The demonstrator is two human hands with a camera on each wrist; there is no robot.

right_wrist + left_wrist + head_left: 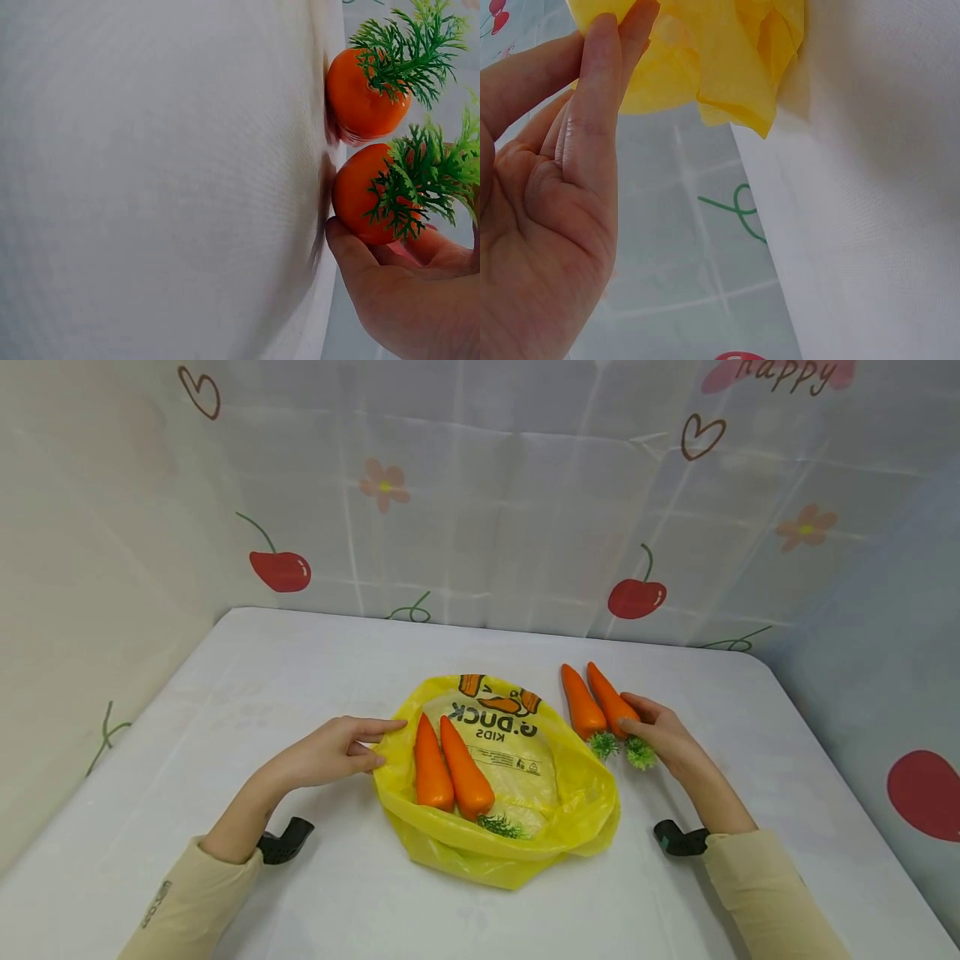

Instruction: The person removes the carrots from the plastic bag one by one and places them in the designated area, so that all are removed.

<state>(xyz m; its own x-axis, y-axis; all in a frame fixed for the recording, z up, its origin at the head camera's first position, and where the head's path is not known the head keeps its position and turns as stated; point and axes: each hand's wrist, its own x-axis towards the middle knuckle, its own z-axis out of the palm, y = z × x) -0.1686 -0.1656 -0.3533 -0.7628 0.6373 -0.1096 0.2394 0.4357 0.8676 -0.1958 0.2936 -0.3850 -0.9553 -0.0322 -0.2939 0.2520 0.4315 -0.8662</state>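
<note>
A yellow plastic bag [577, 810] lies with its mouth spread wide, printed lettering showing on its inside. Two orange carrots [430, 768] [467, 772] lie in it, one with a green leafy top. With fingers and thumb, my left hand [330, 752] pinches the bag's left rim; in the left wrist view yellow film [735, 67] hangs beyond the fingertips. Beyond the bag's right side, two more carrots lie side by side. My right hand [660, 735] grips the nearer carrot [364, 191] near its leafy end, and the other carrot [364, 94] lies just beside it.
Everything rests on a white-covered table [315, 668]. A printed curtain [487, 527] with cherries, flowers and hearts rises behind the far edge, with similar sheets at both sides. A black wrist mount [285, 842] sticks out near the left wrist, another [678, 839] near the right.
</note>
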